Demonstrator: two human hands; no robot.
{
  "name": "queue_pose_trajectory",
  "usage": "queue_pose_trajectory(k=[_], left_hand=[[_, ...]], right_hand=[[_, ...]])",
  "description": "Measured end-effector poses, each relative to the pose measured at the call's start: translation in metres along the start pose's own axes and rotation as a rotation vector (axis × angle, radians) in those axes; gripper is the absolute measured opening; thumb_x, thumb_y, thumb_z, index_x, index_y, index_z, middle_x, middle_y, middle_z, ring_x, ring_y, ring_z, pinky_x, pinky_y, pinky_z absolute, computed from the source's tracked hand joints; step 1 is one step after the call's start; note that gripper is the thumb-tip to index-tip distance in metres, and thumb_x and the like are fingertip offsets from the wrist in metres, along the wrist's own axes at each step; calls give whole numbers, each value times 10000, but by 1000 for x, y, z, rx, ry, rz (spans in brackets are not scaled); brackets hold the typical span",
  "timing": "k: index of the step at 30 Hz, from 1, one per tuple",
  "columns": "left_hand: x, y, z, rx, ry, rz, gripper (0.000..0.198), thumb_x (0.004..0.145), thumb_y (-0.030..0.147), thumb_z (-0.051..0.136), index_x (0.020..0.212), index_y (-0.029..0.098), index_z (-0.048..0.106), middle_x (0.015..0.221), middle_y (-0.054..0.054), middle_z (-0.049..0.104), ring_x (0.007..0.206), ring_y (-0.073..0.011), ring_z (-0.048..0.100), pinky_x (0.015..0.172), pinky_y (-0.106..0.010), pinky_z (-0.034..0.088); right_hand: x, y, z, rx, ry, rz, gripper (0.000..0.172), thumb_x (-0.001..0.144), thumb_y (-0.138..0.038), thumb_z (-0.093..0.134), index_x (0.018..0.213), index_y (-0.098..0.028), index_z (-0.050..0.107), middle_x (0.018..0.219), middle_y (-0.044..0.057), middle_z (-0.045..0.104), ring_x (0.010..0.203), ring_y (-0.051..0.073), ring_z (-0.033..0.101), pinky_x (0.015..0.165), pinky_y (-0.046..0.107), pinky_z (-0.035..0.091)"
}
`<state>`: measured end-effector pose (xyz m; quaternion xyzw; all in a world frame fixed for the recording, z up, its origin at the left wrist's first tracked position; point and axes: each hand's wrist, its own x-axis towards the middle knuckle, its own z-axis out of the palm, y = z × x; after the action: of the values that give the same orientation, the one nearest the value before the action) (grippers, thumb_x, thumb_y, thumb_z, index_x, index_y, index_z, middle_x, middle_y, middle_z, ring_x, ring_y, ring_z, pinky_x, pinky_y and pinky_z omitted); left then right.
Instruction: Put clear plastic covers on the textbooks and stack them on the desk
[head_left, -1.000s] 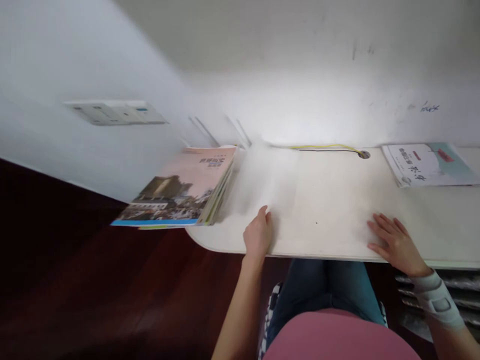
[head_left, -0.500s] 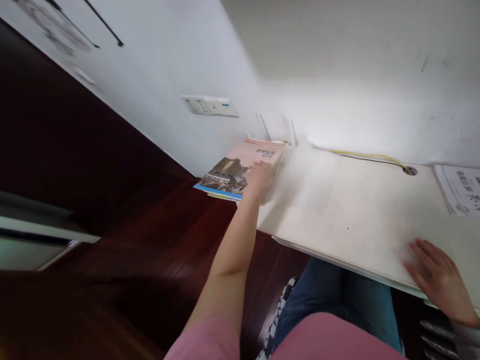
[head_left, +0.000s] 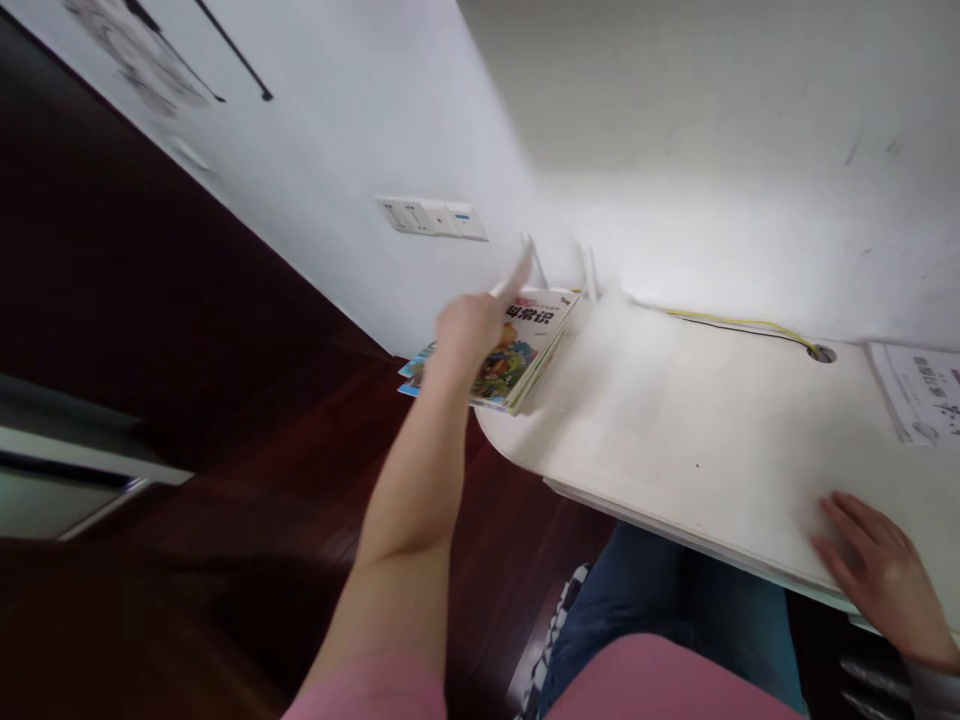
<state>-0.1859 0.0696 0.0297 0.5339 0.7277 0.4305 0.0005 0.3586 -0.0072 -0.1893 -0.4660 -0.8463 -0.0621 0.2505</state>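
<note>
My left hand (head_left: 463, 328) reaches out to a stack of books (head_left: 517, 355) at the desk's left end, where it overhangs the edge. Its fingers are closed on the top book (head_left: 517, 272), which is lifted and seen nearly edge-on, blurred by motion. Under it shows a book with a colourful picture cover. My right hand (head_left: 877, 572) lies flat on the white desk (head_left: 675, 420) near its front edge, fingers apart, holding nothing.
A white booklet (head_left: 919, 392) lies at the desk's far right. A yellow cable (head_left: 742, 324) runs along the wall into a hole (head_left: 825, 353). Wall sockets (head_left: 435, 217) sit above the books. Dark wood floor (head_left: 225, 450) lies left of the desk.
My left hand went from the desk's front edge to the book stack and lifted the pink-covered top book, uncovering a colourful cover. The view swung left. My right hand stayed flat.
</note>
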Motion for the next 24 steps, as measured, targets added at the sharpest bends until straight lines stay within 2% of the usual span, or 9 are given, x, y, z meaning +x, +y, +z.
queue_pose_trajectory(k=[1,4,7,10,12,14,18,21,24], left_hand=[[1,12,-15,79,6,-27,242,747,156,621,574,131,453,839,-130,689,1174,-387,525,1011,-642,280],[-9,58,-52,451,-6,26,176,890,141,436,889,34,576,955,-49,672,1193,-323,524,1008,-612,299],[-25,98,-59,224,126,181,367,886,171,413,1234,115,517,830,79,615,1072,-232,594,968,-522,375],[-40,116,-21,-410,104,226,390,798,66,444,1169,127,546,758,108,595,886,-125,640,885,-374,451],[-50,113,23,-788,-40,158,343,758,46,483,1087,118,551,800,82,642,864,-99,649,839,-297,473],[-63,100,71,-1044,-211,-23,316,699,133,605,1010,137,547,782,27,681,845,-147,671,753,-276,525],[-94,55,140,-1045,-489,-356,422,650,308,673,1035,205,534,797,-20,695,764,-187,681,618,-281,548],[-110,23,159,-881,-584,-475,456,653,338,630,1074,189,534,759,-18,684,660,-171,662,565,-274,526],[-116,2,164,-759,-625,-459,475,674,334,590,1112,157,557,765,-30,686,634,-165,648,562,-267,509]], right_hand=[[1,-2,-1,-6,-4,5,464,867,-482,519,1255,-232,563,1252,134,599,1125,320,584,926,505,482],[3,-8,-6,-33,-24,23,453,875,-464,528,1241,-202,574,1264,142,594,1137,309,576,942,487,476],[8,-17,-12,-87,-69,38,453,892,-448,513,1250,-176,570,1326,157,558,1220,315,523,997,504,431],[14,-23,-18,-115,-128,56,430,912,-418,492,1258,-176,571,1378,157,522,1284,312,470,1026,521,394],[16,-25,-20,-102,-148,77,424,912,-406,495,1263,-181,572,1385,153,519,1299,301,458,1032,519,386],[18,-26,-21,-83,-155,92,426,909,-407,501,1269,-191,572,1386,149,521,1309,295,448,1037,520,381],[18,-28,-22,-63,-163,99,429,909,-412,500,1284,-212,565,1390,138,520,1321,290,436,1038,526,378],[18,-28,-23,-57,-162,100,420,906,-412,506,1271,-217,575,1390,134,521,1320,289,436,1039,525,378],[18,-28,-23,-52,-161,101,412,901,-413,516,1260,-224,583,1388,126,525,1314,285,443,1043,518,376]])
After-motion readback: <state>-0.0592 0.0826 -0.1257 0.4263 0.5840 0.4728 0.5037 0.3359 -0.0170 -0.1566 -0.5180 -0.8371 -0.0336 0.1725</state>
